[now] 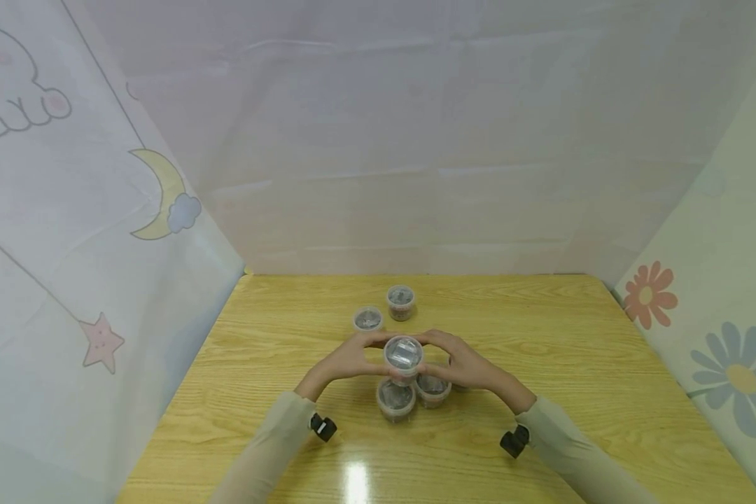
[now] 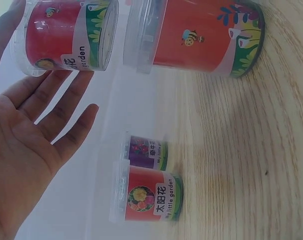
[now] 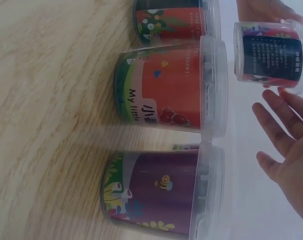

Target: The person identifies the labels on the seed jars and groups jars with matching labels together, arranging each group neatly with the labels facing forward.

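Between both hands is a small clear-lidded plastic planting cup (image 1: pixel 404 355) with a red garden label. My left hand (image 1: pixel 349 357) grips its left side and my right hand (image 1: pixel 469 360) its right, thumbs toward me. Both wrist views show the cup (image 2: pixel 66 30) raised off the table. In the head view it overlaps a lidded cup (image 1: pixel 395 399) just below; another cup (image 1: pixel 432 389) stands beside that one. Up close, the right wrist view shows a red cup (image 3: pixel 164 90) with a tomato picture and a purple cup (image 3: pixel 156 195). My right hand partly hides a cup in the head view.
Farther back on the wooden table (image 1: pixel 277 329) stand two more lidded cups, a nearer one (image 1: pixel 368 319) and a farther one (image 1: pixel 401 302). In the left wrist view they show as a red cup (image 2: pixel 149 195) and a purple cup (image 2: pixel 147 152). Printed sheets (image 1: pixel 416 175) surround the table.
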Demonstrator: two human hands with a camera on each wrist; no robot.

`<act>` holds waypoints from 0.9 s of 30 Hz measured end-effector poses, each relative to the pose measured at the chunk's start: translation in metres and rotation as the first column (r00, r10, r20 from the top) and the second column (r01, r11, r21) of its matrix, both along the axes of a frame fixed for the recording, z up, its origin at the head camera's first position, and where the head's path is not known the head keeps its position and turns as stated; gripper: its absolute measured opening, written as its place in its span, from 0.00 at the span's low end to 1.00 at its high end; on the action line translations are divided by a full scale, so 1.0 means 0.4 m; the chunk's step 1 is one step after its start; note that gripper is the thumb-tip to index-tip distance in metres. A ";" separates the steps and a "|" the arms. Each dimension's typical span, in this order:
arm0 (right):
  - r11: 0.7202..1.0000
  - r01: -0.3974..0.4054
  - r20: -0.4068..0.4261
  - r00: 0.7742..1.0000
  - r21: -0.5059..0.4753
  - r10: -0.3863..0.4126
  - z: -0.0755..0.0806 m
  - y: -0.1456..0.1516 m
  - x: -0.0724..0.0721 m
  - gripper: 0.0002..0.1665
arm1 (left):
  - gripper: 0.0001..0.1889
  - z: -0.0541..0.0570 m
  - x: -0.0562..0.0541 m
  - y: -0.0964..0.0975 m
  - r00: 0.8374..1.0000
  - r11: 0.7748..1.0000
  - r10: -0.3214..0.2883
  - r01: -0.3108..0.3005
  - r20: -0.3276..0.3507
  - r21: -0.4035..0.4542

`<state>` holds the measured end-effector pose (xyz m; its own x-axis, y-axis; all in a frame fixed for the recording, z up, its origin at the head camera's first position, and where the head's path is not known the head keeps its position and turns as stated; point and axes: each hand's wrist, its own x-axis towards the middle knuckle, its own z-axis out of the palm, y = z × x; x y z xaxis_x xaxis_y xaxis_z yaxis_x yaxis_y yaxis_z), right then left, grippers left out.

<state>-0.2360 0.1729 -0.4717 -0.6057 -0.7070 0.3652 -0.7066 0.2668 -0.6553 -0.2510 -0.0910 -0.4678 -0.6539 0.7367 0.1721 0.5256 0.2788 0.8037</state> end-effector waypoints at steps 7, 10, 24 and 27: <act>1.000 0.026 0.011 1.000 0.006 -0.026 -0.003 0.009 0.000 0.33 | 0.32 0.022 0.008 0.011 1.000 1.000 0.008 -0.007 0.012 -0.014; 0.999 0.042 0.011 0.999 0.016 -0.042 -0.009 0.013 -0.001 0.32 | 0.32 -0.012 -0.007 0.015 1.000 1.000 0.024 -0.024 0.017 -0.004; 0.991 0.131 0.062 0.989 0.027 -0.132 0.020 -0.007 0.030 0.37 | 0.33 -0.028 -0.017 0.029 0.997 0.995 0.066 -0.068 0.036 0.074; 0.988 0.149 0.070 0.986 0.029 -0.150 0.058 -0.015 0.050 0.35 | 0.32 -0.033 -0.017 0.034 0.996 0.994 0.069 -0.073 0.048 0.081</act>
<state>-0.2160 0.1667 -0.4486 -0.7293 -0.6143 0.3013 -0.6089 0.3818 -0.6953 -0.2579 -0.0775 -0.4809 -0.7123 0.6728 0.1999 0.4697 0.2454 0.8480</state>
